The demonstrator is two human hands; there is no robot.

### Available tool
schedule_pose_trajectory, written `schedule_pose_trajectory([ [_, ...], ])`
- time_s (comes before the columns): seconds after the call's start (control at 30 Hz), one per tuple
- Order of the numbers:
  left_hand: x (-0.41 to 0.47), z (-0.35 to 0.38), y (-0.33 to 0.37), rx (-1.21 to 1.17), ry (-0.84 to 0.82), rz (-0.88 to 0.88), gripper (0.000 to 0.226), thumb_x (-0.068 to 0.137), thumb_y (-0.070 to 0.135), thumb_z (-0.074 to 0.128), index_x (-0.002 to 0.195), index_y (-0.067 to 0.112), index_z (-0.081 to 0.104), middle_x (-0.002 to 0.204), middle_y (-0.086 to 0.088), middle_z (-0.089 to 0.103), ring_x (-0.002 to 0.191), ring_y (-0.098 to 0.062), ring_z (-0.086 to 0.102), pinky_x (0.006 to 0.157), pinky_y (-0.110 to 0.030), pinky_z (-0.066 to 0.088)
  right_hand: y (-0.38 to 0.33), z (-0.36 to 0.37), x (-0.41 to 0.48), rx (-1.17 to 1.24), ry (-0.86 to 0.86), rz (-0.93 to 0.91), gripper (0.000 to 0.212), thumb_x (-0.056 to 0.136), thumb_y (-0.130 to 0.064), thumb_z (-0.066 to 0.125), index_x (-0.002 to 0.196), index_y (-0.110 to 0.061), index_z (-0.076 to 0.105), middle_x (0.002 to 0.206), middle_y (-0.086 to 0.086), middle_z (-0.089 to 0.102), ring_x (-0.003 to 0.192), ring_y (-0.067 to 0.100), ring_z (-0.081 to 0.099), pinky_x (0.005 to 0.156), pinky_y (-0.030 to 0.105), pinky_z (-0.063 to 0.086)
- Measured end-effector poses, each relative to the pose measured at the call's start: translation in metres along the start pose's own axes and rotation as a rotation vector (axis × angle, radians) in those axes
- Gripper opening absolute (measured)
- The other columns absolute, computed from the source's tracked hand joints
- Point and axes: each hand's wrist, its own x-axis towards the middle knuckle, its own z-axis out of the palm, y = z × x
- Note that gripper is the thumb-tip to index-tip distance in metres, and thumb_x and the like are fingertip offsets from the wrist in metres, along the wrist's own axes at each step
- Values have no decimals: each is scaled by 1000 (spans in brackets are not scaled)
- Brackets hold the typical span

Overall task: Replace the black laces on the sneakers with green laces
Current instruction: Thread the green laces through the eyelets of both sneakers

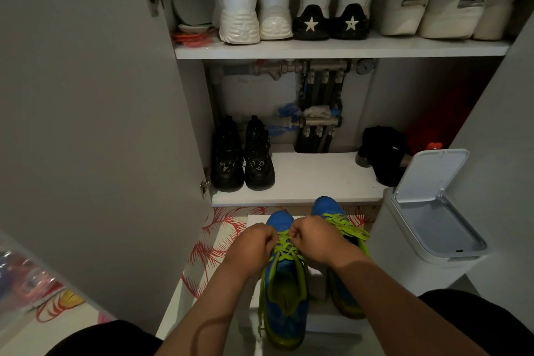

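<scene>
Blue low-cut sneakers with yellow-green soles (284, 306), side by side, toes pointing away, on a low white box (255, 220) before an open grey cupboard (303, 179). Flat bright-green fabric laces (286, 253) already threaded across the nearer shoe, pinched just above the lower eyelets by left hand (254, 243) and right hand (313, 235), fingers of both curled tight on the lace, knuckles nearly touching. Judged light, limp and a little slick: best taken close to an eyelet, a short run at a time, with the soft upper steadied against the pull. Lacing of the farther shoe partly covered by the right wrist. Fingertips and lace ends hidden under the knuckles; no black laces seen; could not tell whether a knot was begun.
</scene>
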Motion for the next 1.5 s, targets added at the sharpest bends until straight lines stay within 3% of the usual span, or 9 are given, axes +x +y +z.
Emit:
schedule_pose_trajectory([
  [0.13, 1, 1, 12, 100, 0, -32, 7, 89, 10, 50, 88, 15, 45, 87, -4, 53, 73, -19, 49, 60, -34, 36, -2, 5, 1, -81, 41, 18, 19, 92, -19, 50, 88, -14, 68, 88, 8, 70, 83, 27, 65, 66, 34, 50],
  [0.27, 3, -1, 17, 109, -29, -57, 13, 89, 10, 52, 90, 15, 40, 89, -8, 54, 72, -18, 45, 60, -29, 30, -7, 9, 2, -112, 57, 119, 18, 92, -17, 51, 94, -10, 67, 94, 11, 69, 89, 31, 66, 65, 30, 42],
  [0.4, 6, -3, 6, -42, -43, -76, 9, 94, 12, 49, 85, 13, 51, 83, -4, 60, 75, -22, 56, 66, -39, 45, 0, 4, 4, -52, 16, 98, 19, 91, -16, 51, 91, -13, 69, 92, 8, 70, 87, 30, 66, 71, 35, 54],
  [0.57, 9, 2, -1, -112, 29, -135, 12, 93, 15, 52, 90, 19, 64, 89, -2, 66, 82, -18, 62, 73, -32, 50, 4, 5, 5, -69, 40, 12, 31, 88, -10, 60, 111, -27, 73, 112, -2, 71, 102, 21, 66, 85, 31, 52],
  [0.73, 12, 6, 3, -24, 33, -132, 15, 85, 12, 56, 90, 17, 70, 92, -6, 66, 84, -22, 63, 76, -35, 53, 0, 4, 6, -178, 63, 30, 15, 81, -14, 58, 77, -18, 72, 73, 0, 63, 70, 22, 60, 59, 28, 45],
  [0.87, 13, 5, 6, 147, -28, -68, 13, 81, 8, 57, 72, 18, 56, 83, -5, 54, 80, -25, 58, 63, -32, 42, 1, 4, 6, -215, 57, 7, 13, 81, -17, 58, 76, -18, 70, 74, 2, 65, 70, 23, 61, 57, 26, 36],
  [1.1, 10, 7, 13, 250, -14, 30, 17, 90, 6, 50, 107, 10, 53, 108, -9, 52, 91, -28, 57, 65, -33, 33, -2, 8, 9, -281, 102, -81, 21, 94, -24, 47, 96, -20, 68, 98, 4, 68, 87, 27, 64, 64, 30, 36],
  [1.3, 10, 8, 8, 142, 14, -53, 12, 91, 11, 51, 96, 16, 41, 96, -6, 54, 74, -19, 48, 63, -32, 35, -3, 16, 11, -170, 126, 59, 24, 95, -24, 47, 110, -13, 62, 104, 8, 68, 94, 29, 64, 66, 30, 34],
  [1.5, 12, 7, -3, -86, 20, -61, 11, 94, 18, 44, 92, 19, 55, 89, -2, 59, 77, -19, 57, 70, -38, 49, 2, 8, 13, -123, 50, 56, 19, 93, -21, 50, 106, -20, 64, 99, 5, 69, 93, 27, 65, 71, 31, 44],
])
